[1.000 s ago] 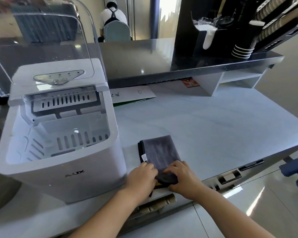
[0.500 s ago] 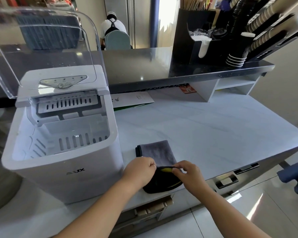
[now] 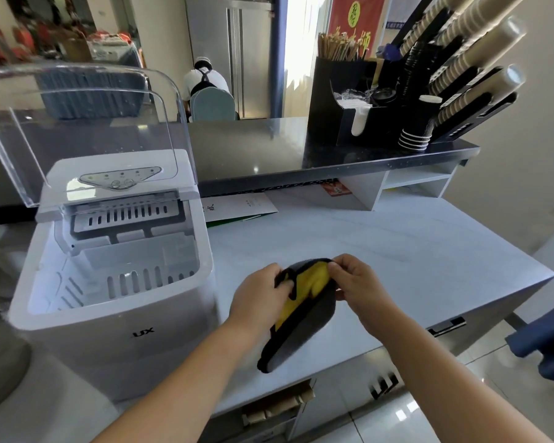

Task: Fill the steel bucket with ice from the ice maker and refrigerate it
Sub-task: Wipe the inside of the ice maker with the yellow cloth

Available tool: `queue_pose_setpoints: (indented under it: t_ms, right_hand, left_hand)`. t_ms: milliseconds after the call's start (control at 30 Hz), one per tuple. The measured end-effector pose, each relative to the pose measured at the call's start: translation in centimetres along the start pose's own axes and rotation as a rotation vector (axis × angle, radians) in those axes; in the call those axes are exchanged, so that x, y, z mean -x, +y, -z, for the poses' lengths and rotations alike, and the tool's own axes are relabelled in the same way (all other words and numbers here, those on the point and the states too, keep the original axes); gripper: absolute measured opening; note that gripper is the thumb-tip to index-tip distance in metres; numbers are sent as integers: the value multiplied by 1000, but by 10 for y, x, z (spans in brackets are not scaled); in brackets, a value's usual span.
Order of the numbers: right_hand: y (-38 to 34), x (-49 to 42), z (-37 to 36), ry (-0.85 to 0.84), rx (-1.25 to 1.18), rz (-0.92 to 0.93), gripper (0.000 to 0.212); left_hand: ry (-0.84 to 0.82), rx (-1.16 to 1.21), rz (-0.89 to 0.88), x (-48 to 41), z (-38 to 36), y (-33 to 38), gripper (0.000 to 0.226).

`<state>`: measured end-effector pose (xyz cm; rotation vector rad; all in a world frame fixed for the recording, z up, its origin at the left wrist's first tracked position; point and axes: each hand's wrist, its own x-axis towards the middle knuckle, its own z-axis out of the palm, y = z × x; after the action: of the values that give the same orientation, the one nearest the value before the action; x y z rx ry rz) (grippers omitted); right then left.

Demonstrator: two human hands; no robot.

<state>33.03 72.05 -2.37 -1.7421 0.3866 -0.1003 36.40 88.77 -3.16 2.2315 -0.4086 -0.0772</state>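
A white ice maker (image 3: 109, 314) stands on the left of the pale counter (image 3: 397, 257), its clear lid (image 3: 84, 129) raised and its white slotted basket showing no ice. In front of me, above the counter, both hands hold a folded cloth (image 3: 304, 318), dark grey outside and yellow inside. My left hand (image 3: 263, 295) grips its left edge, and my right hand (image 3: 355, 282) pinches its upper right edge, pulling the fold apart. No steel bucket is in view.
A raised dark shelf (image 3: 301, 155) runs behind the counter, carrying a black organiser (image 3: 349, 103) with stirrers, lids and paper cup stacks (image 3: 419, 129). Papers (image 3: 237, 206) lie under the shelf. A person sits beyond, before a steel fridge (image 3: 234, 49). Drawer handles (image 3: 445, 327) line the counter front.
Both hands lifted the cloth off the counter and opened its fold, exposing the yellow side. The camera tilted upward.
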Motion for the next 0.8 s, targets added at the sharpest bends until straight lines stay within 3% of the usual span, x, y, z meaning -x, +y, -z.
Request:
queue_pose_setpoints:
  t_ms: [133, 267, 400, 567, 800]
  right_hand:
    - [-17, 3, 10, 15, 30, 79, 21]
    - [-35, 14, 15, -48, -55, 201, 9]
    - [-36, 15, 20, -107, 50, 125, 8]
    - [-36, 16, 29, -49, 11, 43, 11]
    - [-91, 24, 45, -26, -52, 165, 18]
  left_hand:
    - [50, 322, -31, -8, 19, 25, 20]
    - [118, 421, -158, -13, 36, 53, 19]
    - [146, 528, -209, -16, 45, 73, 20]
    - [230, 429, -278, -20, 54, 73, 19]
    - [307, 527, -186, -29, 61, 70, 20]
